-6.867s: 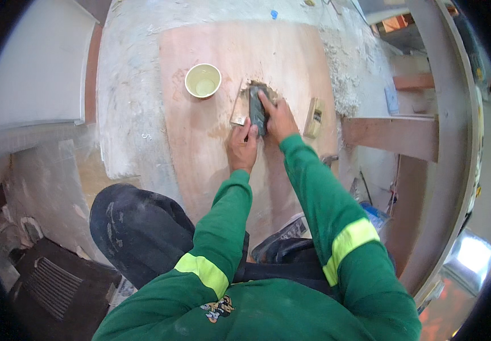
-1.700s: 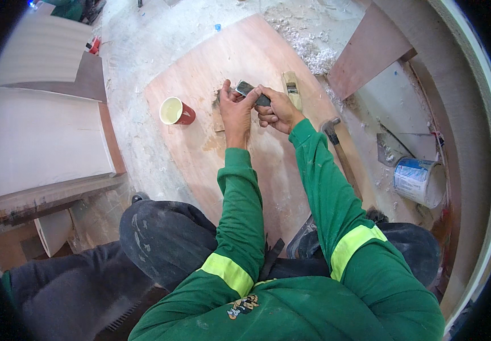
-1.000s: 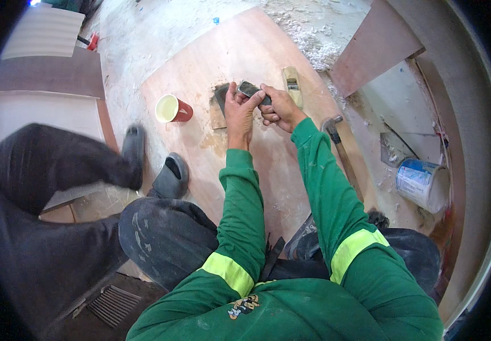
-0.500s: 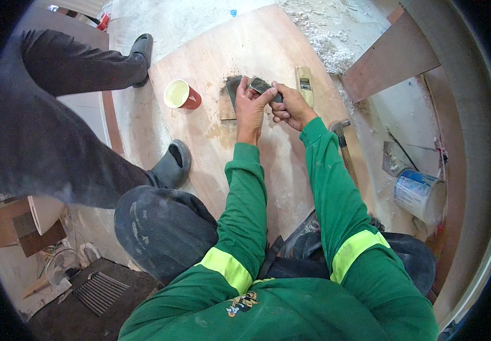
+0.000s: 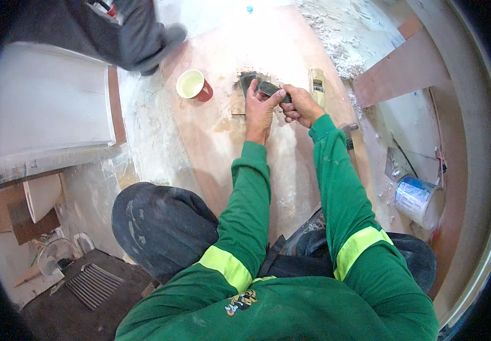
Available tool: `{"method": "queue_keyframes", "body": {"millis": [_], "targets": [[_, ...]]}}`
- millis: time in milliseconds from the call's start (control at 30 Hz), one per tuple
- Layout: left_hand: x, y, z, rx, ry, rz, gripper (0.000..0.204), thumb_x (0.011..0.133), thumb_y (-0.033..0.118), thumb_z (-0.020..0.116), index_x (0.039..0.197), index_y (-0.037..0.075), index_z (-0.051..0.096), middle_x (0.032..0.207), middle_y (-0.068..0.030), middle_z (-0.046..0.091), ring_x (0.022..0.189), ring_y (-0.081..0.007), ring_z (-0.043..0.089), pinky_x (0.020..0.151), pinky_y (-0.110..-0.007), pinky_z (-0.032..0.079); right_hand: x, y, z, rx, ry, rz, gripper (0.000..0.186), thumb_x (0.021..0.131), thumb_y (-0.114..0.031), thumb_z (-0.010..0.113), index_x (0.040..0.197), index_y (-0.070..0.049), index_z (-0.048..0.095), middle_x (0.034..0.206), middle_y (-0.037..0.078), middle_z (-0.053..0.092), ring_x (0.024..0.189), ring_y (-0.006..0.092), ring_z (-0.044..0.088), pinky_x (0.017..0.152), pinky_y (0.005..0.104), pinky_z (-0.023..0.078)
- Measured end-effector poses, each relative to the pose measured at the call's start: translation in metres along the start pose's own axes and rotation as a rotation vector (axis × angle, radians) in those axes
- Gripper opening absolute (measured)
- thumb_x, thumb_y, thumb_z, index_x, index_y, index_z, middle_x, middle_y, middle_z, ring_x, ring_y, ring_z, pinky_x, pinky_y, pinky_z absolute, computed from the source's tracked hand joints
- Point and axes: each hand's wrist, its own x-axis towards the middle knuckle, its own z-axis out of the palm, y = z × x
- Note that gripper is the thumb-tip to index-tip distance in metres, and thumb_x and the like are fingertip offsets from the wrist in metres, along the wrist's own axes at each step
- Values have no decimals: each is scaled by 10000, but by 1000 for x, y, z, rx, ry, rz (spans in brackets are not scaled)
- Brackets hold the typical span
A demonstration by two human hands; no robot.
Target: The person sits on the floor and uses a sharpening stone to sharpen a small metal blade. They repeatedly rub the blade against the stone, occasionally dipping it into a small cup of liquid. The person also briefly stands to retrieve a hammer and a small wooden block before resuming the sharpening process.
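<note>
Both my hands are closed on a short, dark metal plane blade (image 5: pixel 269 88), held above the board. My left hand (image 5: pixel 258 115) pinches its left part between thumb and fingers. Around the right end, my right hand (image 5: pixel 304 105) has its fingers curled. Just behind my left hand lies a dark flat sharpening stone (image 5: pixel 246 81), partly hidden by the fingers, with dark wet grit about it. It rests on a small piece of wood (image 5: pixel 238 106). To the right of my hands is a pale wooden hand plane (image 5: pixel 317 94).
A red paper cup (image 5: pixel 203 92) with pale liquid stands left of the stone on the plywood board (image 5: pixel 211 148). A hammer (image 5: pixel 350 136) lies at the right, past it a blue-and-white tub (image 5: pixel 419 199). Another person's dark-trousered leg (image 5: pixel 143 34) is at the upper left.
The other person's legs have moved away toward the upper left, uncovering the floor and a white panel. My view has shifted slightly; the blade stays in both hands, its face now tilted differently.
</note>
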Motion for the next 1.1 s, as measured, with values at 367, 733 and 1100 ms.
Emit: {"method": "queue_keyframes", "body": {"millis": [367,733,1100], "targets": [[-6,15,-16,62,34,-8,1107,808,4,884,1623,-90,141,1272,-154,656,1113,-204,654,955,-326,547,7,7,15,98,-82,120,326,1119,-435,430,920,-192,515,579,-85,314,426,71,248,513,311,403],[-11,25,-35,36,58,-15,1079,807,37,890,1617,-80,187,1266,-138,668,1093,-192,667,930,-321,559,14,11,34,19,-69,137,324,1117,-418,398,889,-198,469,599,-77,292,455,85,224,537,321,387],[-12,34,-44,71,57,-13,1043,792,34,895,1605,-64,248,1269,-151,677,1120,-217,662,983,-332,536,22,23,40,116,-115,168,356,1128,-432,371,887,-205,502,578,-95,318,434,73,250,514,306,391]]}}
